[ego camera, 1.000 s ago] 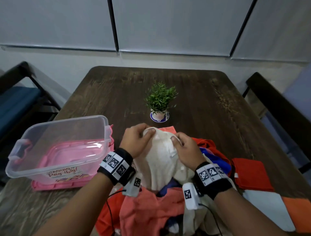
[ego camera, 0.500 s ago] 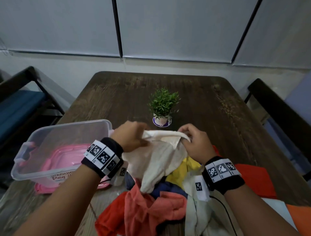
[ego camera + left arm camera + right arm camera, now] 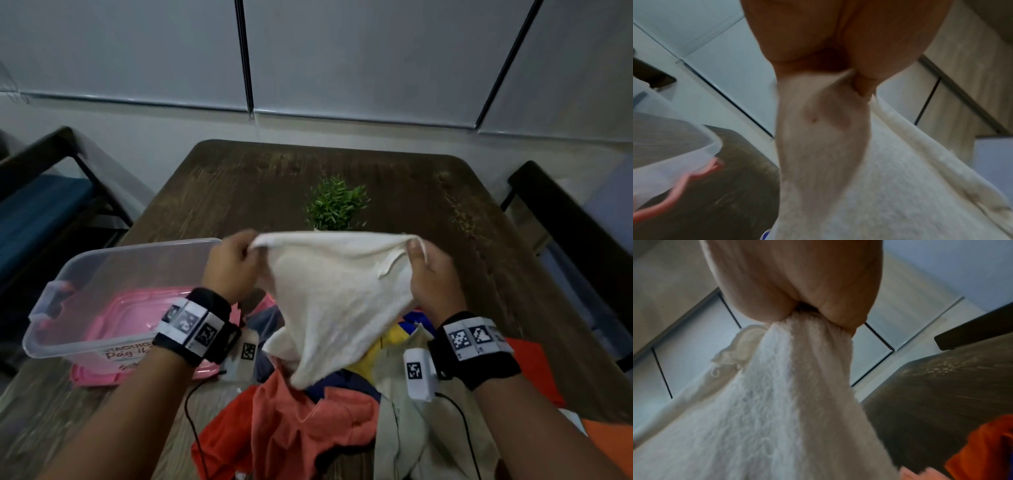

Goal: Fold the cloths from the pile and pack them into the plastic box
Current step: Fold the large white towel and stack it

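A cream white cloth (image 3: 337,294) hangs in the air above the pile, its top edge stretched between both hands. My left hand (image 3: 236,263) pinches the left corner, and my right hand (image 3: 426,270) pinches the right corner. The left wrist view shows the cloth (image 3: 869,170) bunched under my left hand (image 3: 846,71). In the right wrist view the cloth (image 3: 781,402) drops from my right hand (image 3: 807,309). The pile (image 3: 308,425) of orange, blue, yellow and beige cloths lies below. The clear plastic box (image 3: 85,274) stands at the left.
The box sits on a pink lid (image 3: 96,377). A small potted plant (image 3: 337,204) stands behind the held cloth. Flat orange cloths (image 3: 534,370) lie at the right on the dark wooden table (image 3: 239,185). Dark chairs (image 3: 568,219) flank the table.
Both hands have lifted the white cloth off the pile and moved apart, spreading its top edge. The cloths underneath have come into view.
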Motion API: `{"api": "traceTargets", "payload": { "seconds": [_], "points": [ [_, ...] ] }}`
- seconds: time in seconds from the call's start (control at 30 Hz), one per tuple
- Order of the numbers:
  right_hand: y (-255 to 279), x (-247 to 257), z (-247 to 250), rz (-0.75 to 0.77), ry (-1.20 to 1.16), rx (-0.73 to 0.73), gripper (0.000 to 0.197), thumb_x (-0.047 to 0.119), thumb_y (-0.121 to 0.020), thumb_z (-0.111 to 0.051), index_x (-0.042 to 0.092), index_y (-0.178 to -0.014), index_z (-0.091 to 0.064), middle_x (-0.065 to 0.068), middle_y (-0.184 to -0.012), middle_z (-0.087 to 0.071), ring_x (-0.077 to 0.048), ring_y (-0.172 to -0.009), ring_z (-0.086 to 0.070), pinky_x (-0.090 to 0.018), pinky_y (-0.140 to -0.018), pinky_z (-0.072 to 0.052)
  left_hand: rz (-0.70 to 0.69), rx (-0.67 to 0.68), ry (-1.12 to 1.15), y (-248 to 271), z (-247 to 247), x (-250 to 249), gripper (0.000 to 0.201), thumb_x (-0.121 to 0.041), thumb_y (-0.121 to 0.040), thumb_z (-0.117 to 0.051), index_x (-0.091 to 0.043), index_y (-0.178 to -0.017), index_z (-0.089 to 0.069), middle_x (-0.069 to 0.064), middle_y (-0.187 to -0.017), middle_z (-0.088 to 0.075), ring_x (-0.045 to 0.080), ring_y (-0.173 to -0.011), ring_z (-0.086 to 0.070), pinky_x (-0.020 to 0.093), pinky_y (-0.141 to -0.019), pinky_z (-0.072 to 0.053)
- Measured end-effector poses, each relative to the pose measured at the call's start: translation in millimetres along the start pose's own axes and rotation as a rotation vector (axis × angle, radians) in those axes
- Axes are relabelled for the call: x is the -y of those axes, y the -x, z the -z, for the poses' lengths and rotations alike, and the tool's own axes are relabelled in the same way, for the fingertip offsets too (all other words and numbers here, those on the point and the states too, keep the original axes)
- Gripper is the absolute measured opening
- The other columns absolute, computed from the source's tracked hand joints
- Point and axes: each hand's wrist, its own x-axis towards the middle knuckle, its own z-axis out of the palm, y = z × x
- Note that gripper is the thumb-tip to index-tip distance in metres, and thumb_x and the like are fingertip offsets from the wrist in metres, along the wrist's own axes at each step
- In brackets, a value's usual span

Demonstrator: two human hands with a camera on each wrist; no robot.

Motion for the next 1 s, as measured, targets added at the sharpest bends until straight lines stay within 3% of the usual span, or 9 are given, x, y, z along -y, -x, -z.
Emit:
{"api": "traceTargets", "payload": {
  "seconds": [0.13,0.33,0.43,0.53,0.6,0.67,0.77,0.9,1.0],
  "points": [
    [-18.8,45.0,22.8,0.135,-0.108,-0.182,0.028,0.030,-0.106,-0.044,0.019,-0.087,-0.060,0.011,-0.079,-0.060,0.011,-0.071,-0.056,-0.012,-0.066,-0.042,-0.134,-0.253,0.122,-33.0,38.9,-26.6,0.033,-0.036,-0.096,-0.054,-0.020,-0.068,-0.054,-0.009,-0.059,-0.050,0.004,-0.057,-0.043,0.027,-0.055,-0.035],
    [-18.7,95.1,38.8,0.225,-0.339,-0.199,0.025,0.023,-0.107,-0.043,0.013,-0.093,-0.061,0.009,-0.076,-0.060,0.009,-0.064,-0.056,-0.008,-0.060,-0.043,-0.340,-0.263,0.447,-28.3,70.3,-81.4,0.029,-0.032,-0.098,-0.051,-0.026,-0.069,-0.052,-0.020,-0.059,-0.048,-0.004,-0.057,-0.039,0.015,-0.054,-0.033],
    [-1.0,53.7,24.1,0.146,-0.233,0.094,0.028,0.027,-0.104,-0.048,0.016,-0.089,-0.068,0.009,-0.076,-0.069,0.004,-0.070,-0.059,-0.020,-0.066,-0.049,-0.122,0.048,0.417,4.2,38.6,-59.0,0.057,-0.057,-0.092,-0.047,-0.006,-0.067,-0.054,-0.004,-0.063,-0.048,0.007,-0.057,-0.041,0.024,-0.054,-0.035],
    [31.0,-16.3,6.3,0.045,0.086,0.603,0.049,0.053,-0.095,-0.047,0.011,-0.089,-0.070,0.010,-0.071,-0.064,-0.002,-0.065,-0.055,-0.029,-0.065,-0.044,0.179,0.615,0.089,60.5,-14.0,-13.1,0.053,-0.055,-0.099,-0.033,-0.016,-0.065,-0.046,-0.003,-0.060,-0.046,0.000,-0.050,-0.041,0.026,-0.066,-0.036],
    [57.3,-62.1,-2.6,0.001,0.331,0.935,0.054,0.070,-0.090,-0.045,0.020,-0.078,-0.063,0.009,-0.072,-0.057,-0.006,-0.068,-0.055,-0.030,-0.068,-0.041,0.223,0.928,-0.272,102.7,-42.5,22.1,0.061,-0.063,-0.097,-0.018,-0.021,-0.074,-0.056,0.003,-0.084,-0.064,0.001,-0.079,-0.057,0.025,-0.083,-0.038],
    [80.3,-92.0,-8.8,-0.149,0.443,1.230,0.031,0.064,-0.082,-0.059,0.034,-0.088,-0.064,0.010,-0.086,-0.067,-0.007,-0.085,-0.064,-0.030,-0.084,-0.049,0.327,1.102,-0.351,129.1,-55.7,48.1,0.081,-0.072,-0.091,-0.010,-0.017,-0.088,-0.070,0.009,-0.103,-0.070,0.017,-0.093,-0.061,0.027,-0.091,-0.041],
    [93.4,-112.0,-16.3,-0.335,0.383,1.222,0.035,0.055,-0.073,-0.070,0.036,-0.102,-0.068,0.010,-0.100,-0.073,-0.005,-0.097,-0.067,-0.028,-0.095,-0.051,0.483,0.998,-0.158,129.8,-63.5,72.7,0.075,-0.064,-0.096,-0.019,-0.015,-0.087,-0.074,0.003,-0.088,-0.075,0.020,-0.073,-0.068,0.024,-0.079,-0.051],
    [89.7,-117.7,-33.6,-0.295,0.534,0.720,0.016,0.036,-0.091,-0.061,0.021,-0.085,-0.060,0.005,-0.084,-0.064,-0.014,-0.082,-0.061,-0.029,-0.073,-0.049,0.426,0.478,-0.276,105.4,-80.8,106.0,0.027,-0.033,-0.098,-0.049,-0.014,-0.084,-0.062,0.010,-0.090,-0.067,0.027,-0.084,-0.062,0.028,-0.070,-0.041],
    [89.6,-115.6,-46.0,-0.357,0.677,0.637,0.031,0.046,-0.092,-0.058,0.016,-0.085,-0.057,-0.001,-0.084,-0.063,-0.021,-0.083,-0.061,-0.032,-0.069,-0.046,0.656,0.397,-0.269,98.1,-87.3,131.2,0.035,-0.037,-0.094,-0.054,-0.005,-0.107,-0.059,0.018,-0.107,-0.065,0.033,-0.099,-0.061,0.034,-0.085,-0.048]
  ]
}}
